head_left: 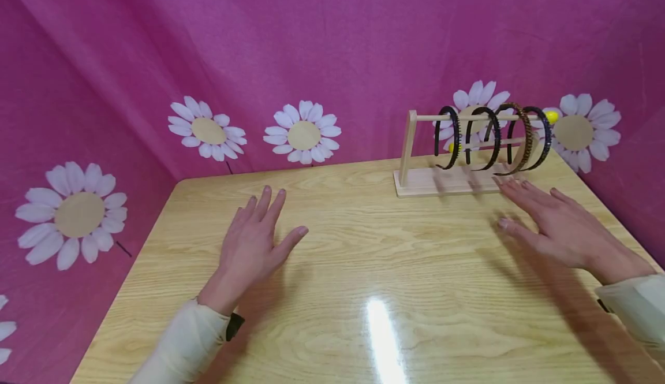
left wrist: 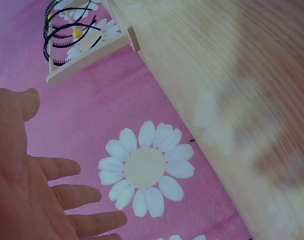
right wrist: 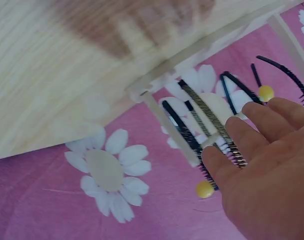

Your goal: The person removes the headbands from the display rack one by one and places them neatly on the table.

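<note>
My left hand hovers over the left half of the table with fingers straight and thumb spread, holding nothing. In the left wrist view its palm shows bare. Over at the right, my right hand is stretched out in front of the wooden rack, also holding nothing. Several headbands hang from the rack's rods: black toothed ones, such as the leftmost headband, and a brown patterned headband. Fingers of the right hand overlap the headbands in the right wrist view; the head view shows them nearest the rack's base.
The wood-grain table carries the rack at its back right. A yellow knob caps the upper rod. Behind and left of the table hangs a pink cloth printed with white daisies. Glare lies on the front of the tabletop.
</note>
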`<state>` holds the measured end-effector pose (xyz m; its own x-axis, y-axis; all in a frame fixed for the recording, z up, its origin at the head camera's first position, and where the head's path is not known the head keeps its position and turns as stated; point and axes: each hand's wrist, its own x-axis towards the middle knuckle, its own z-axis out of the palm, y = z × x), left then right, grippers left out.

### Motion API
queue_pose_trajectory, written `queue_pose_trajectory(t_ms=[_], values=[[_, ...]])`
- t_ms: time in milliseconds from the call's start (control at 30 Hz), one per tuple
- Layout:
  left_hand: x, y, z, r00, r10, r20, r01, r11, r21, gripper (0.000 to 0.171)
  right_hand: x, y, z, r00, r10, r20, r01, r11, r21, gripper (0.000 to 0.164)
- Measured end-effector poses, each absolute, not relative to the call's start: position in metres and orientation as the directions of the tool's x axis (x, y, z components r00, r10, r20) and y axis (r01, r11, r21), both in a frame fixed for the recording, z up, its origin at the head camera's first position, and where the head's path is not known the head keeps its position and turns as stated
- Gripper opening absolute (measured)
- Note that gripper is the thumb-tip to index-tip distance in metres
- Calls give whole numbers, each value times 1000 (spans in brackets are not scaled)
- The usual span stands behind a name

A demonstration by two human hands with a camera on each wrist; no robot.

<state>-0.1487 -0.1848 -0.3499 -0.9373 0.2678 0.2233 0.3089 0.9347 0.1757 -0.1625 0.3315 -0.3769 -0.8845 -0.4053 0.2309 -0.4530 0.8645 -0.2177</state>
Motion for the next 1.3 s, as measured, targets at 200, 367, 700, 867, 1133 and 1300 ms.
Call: queue_pose_trajectory(t_ms=[200,367,700,867,1133,1300], values=[[-151,-175,-351,-928,286,238,334,922,195,84,-167,340,-386,-895,-393,210,-439,857,-269,70],[-152,-166,-353,-919,299,257,356,909,216,83,-175,344,-394,-911,-375,172,-411,863,-293,72],[-155,-148,-353,-899,319,300,397,884,249,78,-194,352,-407,-926,-361,109,-377,876,-302,72],[-157,-142,-353,-896,316,313,404,872,276,76,-203,353,-410,-942,-334,43,-330,892,-310,73],[-160,-129,-351,-914,281,294,380,846,374,79,-213,356,-414,-945,-328,5,-312,896,-316,72],[-165,-117,-348,-900,274,338,404,817,412,76,-218,355,-413,-948,-317,-12,-296,899,-323,73]])
